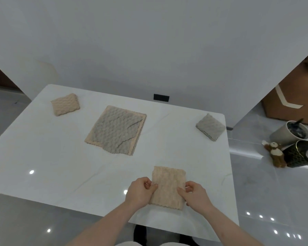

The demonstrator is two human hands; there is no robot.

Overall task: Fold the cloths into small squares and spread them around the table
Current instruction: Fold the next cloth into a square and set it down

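Beige cloth (168, 187), half-folded, lies lower centre on the table (43, 157). Left hand (140, 191) and right hand (194, 194) pinch its side edges, grip narrow. Second fold in hand; next requires aligning edges squarely.

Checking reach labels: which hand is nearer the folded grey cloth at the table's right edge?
Right. The right hand grips the beige cloth's right edge, on the grey cloth's side. The left hand grips its left edge, farther away.

Head cam, fwd-down over table (43, 157)
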